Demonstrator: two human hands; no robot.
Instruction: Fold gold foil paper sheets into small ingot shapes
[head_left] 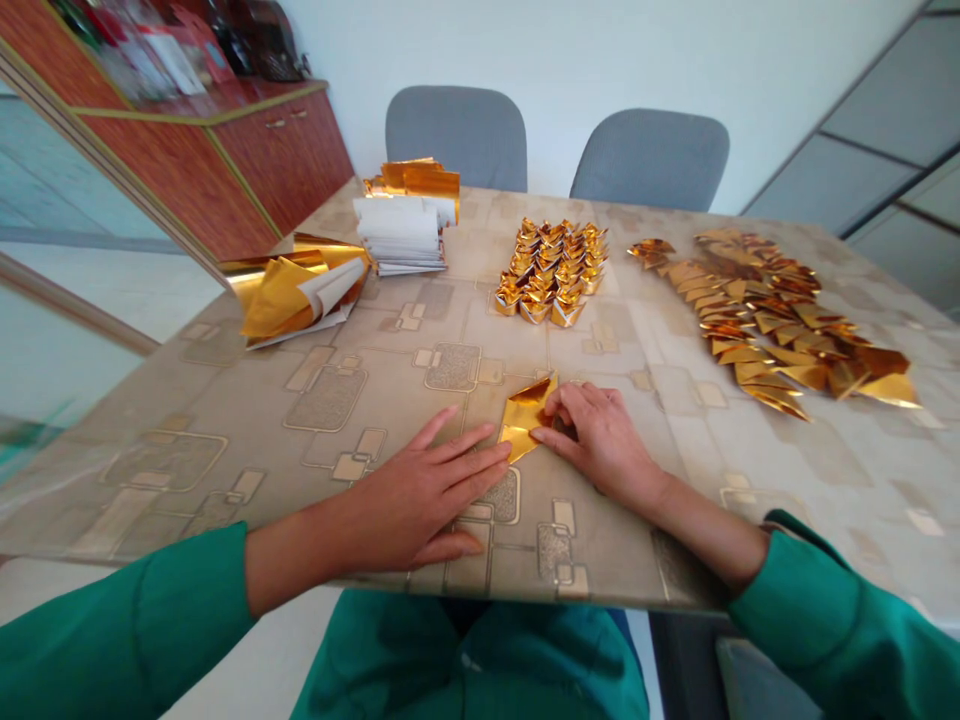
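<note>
A piece of gold foil paper [523,425], partly folded, lies on the patterned tablecloth [405,390] in front of me. My left hand [431,490] rests flat with its fingers stretched out, the fingertips touching the paper's lower left edge. On the paper's right side, my right hand [592,430] is closed, thumb and fingers pinching the edge. Beyond the hands stand rows of folded gold paper ingots [551,270], packed close together. To the right, many flat folded gold foil pieces [780,320] overlap in a long curved spread.
At the back left stands a stack of white-backed paper [401,235] with gold sheets [420,182] behind it. Loose gold sheets [289,295] lie nearer the left edge. Two grey chairs [457,135] are across the table, and a wooden cabinet [247,150] stands beyond its left corner.
</note>
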